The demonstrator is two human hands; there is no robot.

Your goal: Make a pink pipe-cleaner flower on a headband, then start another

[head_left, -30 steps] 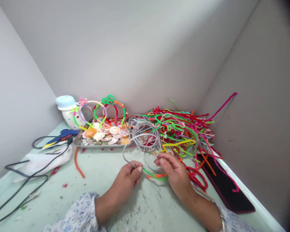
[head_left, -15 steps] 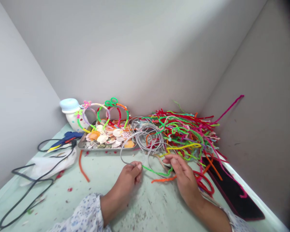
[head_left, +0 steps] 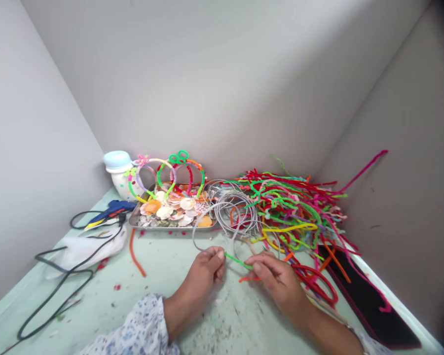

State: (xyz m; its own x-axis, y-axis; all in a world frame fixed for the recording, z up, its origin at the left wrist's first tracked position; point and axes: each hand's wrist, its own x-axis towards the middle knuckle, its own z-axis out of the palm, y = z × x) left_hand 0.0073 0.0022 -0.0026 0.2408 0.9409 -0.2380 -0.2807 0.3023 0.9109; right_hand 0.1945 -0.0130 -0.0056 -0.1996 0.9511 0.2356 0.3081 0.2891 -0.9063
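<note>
A short green pipe cleaner (head_left: 237, 260) stretches between my two hands over the table. Its left end is pinched between the thumb and forefinger of my left hand (head_left: 202, 273), where a strand of grey wire (head_left: 194, 239) also runs in. The fingers of my right hand (head_left: 277, 280) are closed on the pipe cleaner's other end, which they hide. An orange pipe cleaner (head_left: 248, 279) shows just below the right fingertips. Behind the hands lies the loose coil of grey wire (head_left: 222, 217).
A metal tray (head_left: 170, 228) of seashells holds up several pipe-cleaner hoops. Tangled pipe cleaners (head_left: 296, 197) are heaped at the back right, beside a black flat case (head_left: 377, 305). At left are a blue glue gun (head_left: 111, 209), its black cord, a plastic bag and a white bottle (head_left: 124, 182).
My right hand has come left and down, its fingers closing on the green pipe cleaner's free end. My left hand keeps its pinch. The whole view has shifted slightly.
</note>
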